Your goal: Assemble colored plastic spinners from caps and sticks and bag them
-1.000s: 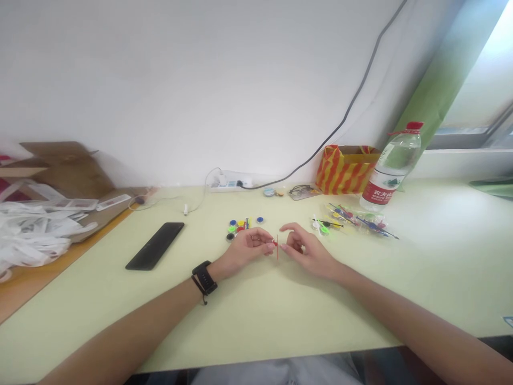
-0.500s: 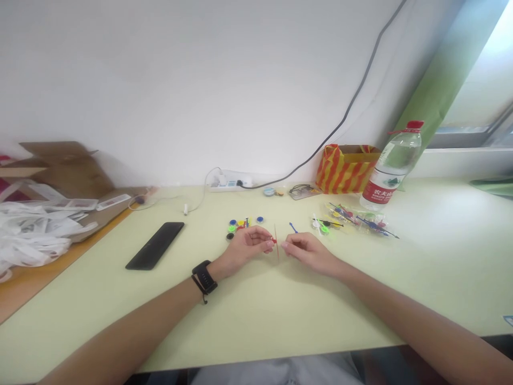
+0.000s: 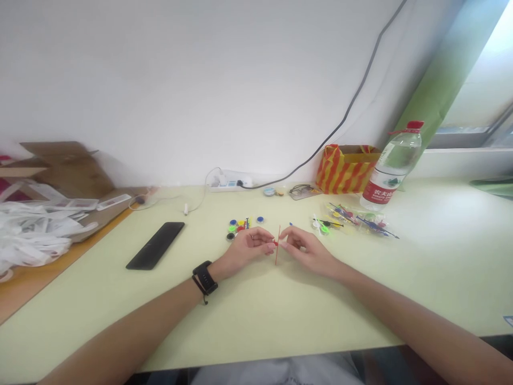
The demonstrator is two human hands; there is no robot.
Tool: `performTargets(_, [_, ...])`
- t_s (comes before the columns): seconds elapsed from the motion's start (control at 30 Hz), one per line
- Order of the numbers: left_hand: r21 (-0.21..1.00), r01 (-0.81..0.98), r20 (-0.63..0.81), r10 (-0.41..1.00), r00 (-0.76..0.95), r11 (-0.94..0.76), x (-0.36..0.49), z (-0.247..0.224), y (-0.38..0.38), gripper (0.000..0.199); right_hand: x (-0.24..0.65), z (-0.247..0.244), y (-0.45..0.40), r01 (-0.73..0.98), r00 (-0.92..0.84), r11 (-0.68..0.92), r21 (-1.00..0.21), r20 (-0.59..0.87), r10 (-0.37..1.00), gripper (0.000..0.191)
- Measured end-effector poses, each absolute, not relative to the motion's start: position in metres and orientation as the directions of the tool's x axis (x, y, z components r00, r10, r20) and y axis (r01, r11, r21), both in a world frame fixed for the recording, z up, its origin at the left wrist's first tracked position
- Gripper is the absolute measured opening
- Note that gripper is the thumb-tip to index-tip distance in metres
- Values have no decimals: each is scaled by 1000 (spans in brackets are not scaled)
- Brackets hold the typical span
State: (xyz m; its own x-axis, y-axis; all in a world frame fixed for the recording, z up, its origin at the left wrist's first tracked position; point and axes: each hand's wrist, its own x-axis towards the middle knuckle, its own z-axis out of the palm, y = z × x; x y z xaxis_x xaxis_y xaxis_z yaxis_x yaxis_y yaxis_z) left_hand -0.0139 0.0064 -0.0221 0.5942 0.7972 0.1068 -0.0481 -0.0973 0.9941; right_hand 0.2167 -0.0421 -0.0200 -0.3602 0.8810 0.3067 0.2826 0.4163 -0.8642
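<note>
My left hand (image 3: 251, 247) pinches a small red plastic piece (image 3: 276, 243) between thumb and fingertips, above the table. At that piece a thin red pointer (image 3: 277, 254) stands nearly upright in view, seen almost edge-on. Close on its right side is my right hand (image 3: 306, 248), thumb and index finger a little apart and their tips by the pointer; whether they touch it I cannot tell. Behind the left hand lie small round discs in blue, green, yellow and black, such as a blue disc (image 3: 260, 219). A blue arrow piece (image 3: 291, 224) is mostly hidden behind the right hand.
White, green and black spinner pieces (image 3: 323, 227) and bagged ones (image 3: 360, 218) lie at the right. Around them are a water bottle (image 3: 387, 174), a striped bag (image 3: 340, 174), a black phone (image 3: 156, 246), a power strip (image 3: 228, 184) and a cardboard box (image 3: 72, 166) with white strips.
The red pointer has tilted the other way, its top now leaning right. My right index finger has lifted and stretched toward it, covering more of the blue arrow. My left hand barely moved.
</note>
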Motion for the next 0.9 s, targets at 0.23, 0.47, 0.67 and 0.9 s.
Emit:
performTargets(0.23, [994,-43,105,814,571,-98,-13,-21,7,30,219,-23,-47,354,-282,497,-792,416,865,57])
performTargets(0.47, [994,-56,110,820,561,-95,-12,-20,7,32,224,-17,-39,430,-364,380,-819,227,903,63])
performTargets(0.67, [994,-43,108,828,550,-101,-13,-22,8,35,218,-7,-42,337,-371,381,-861,251,894,44])
performTargets(0.9, [975,16,171,798,578,-221,-12,-19,1,33,214,-13,-45,304,-434,358,-883,206,877,37])
